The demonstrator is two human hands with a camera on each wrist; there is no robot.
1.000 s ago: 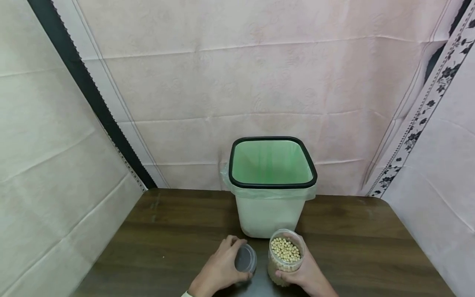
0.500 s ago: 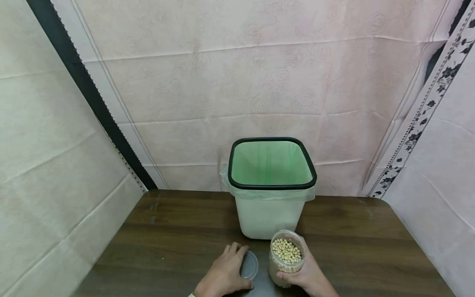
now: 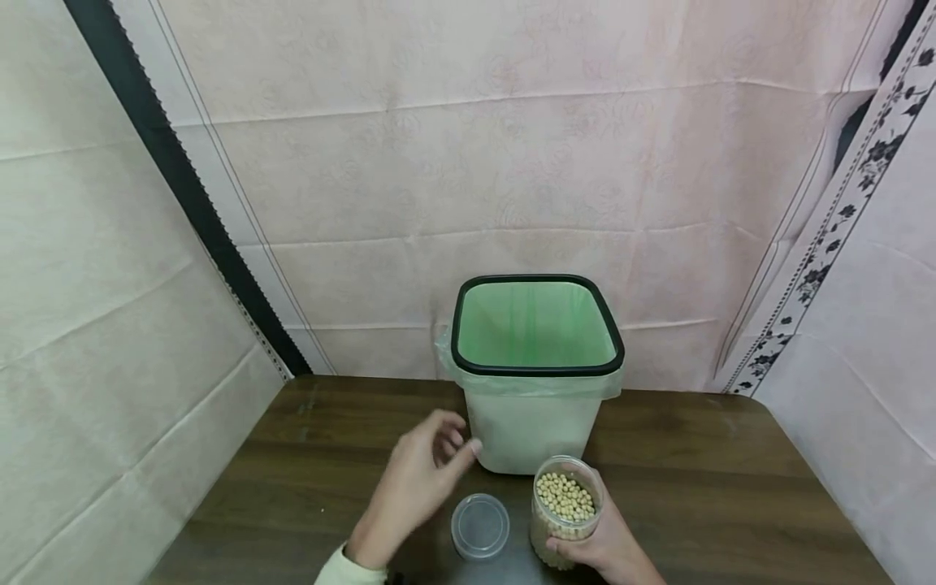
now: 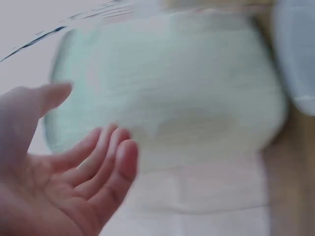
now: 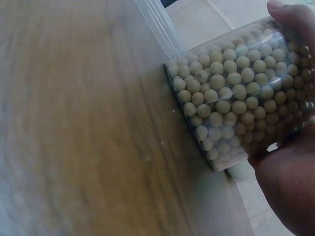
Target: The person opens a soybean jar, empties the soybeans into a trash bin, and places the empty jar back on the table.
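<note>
My right hand [image 3: 607, 544] grips a clear jar [image 5: 236, 88] filled with round, pale yellow beans [image 3: 565, 496]; the jar's top is uncovered. To its left a clear round lid [image 3: 480, 526] lies flat on the table. My left hand [image 3: 418, 471] is raised beyond the lid, near the lower left side of the bin [image 3: 534, 422]. Nothing is between its loosely bent fingers [image 4: 125, 162], and the thumb stands apart from them. Blur softens the left wrist view, where the pale green bin fills the background.
The bin has a black rim [image 3: 537, 371] and a green bag liner [image 3: 537, 325] folded over its edge. It stands at the back of the brown wooden table [image 3: 329, 455]. Pale cloth [image 3: 439, 162] hangs behind and on both sides.
My left hand has let go of the lid, which now lies on the table, and has moved up toward the bin. The right hand stays almost still with the jar.
</note>
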